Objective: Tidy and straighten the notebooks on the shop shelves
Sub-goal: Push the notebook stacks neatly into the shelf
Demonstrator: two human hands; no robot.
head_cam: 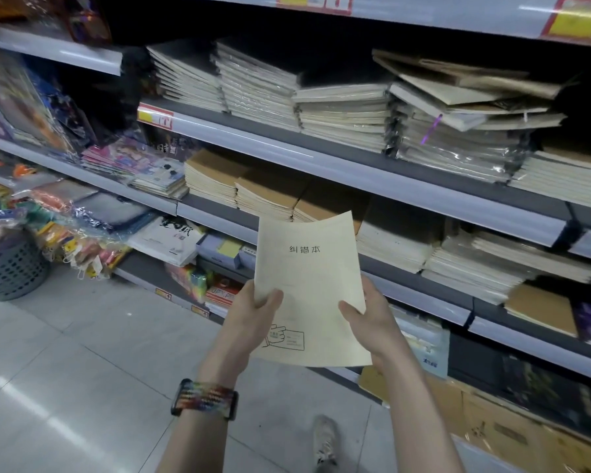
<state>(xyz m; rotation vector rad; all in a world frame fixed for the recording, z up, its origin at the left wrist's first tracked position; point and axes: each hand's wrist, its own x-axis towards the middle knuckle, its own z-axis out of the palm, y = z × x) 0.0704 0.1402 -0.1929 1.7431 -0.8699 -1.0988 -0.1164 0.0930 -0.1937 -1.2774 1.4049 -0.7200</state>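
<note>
At six o'clock in the view a woven wristband (203,399) circles the left wrist. Just above it the left hand (253,315) pinches the notebook (307,278) at its seven o'clock edge, thumb on the cover and fingers tucked behind. The right hand (372,319) pinches the four o'clock edge the same way. The notebook is held in the air in front of the shelves, apparently clear of them. It looks thin, light and floppy. Its top edge curls, so a grip on both long sides, or a flat palm beneath, should keep it from bending. Beyond, at twelve o'clock, lie brown-covered stacks (270,192). Farther, at one o'clock, a crooked pile (464,93) sits on the upper shelf (287,145).
</note>
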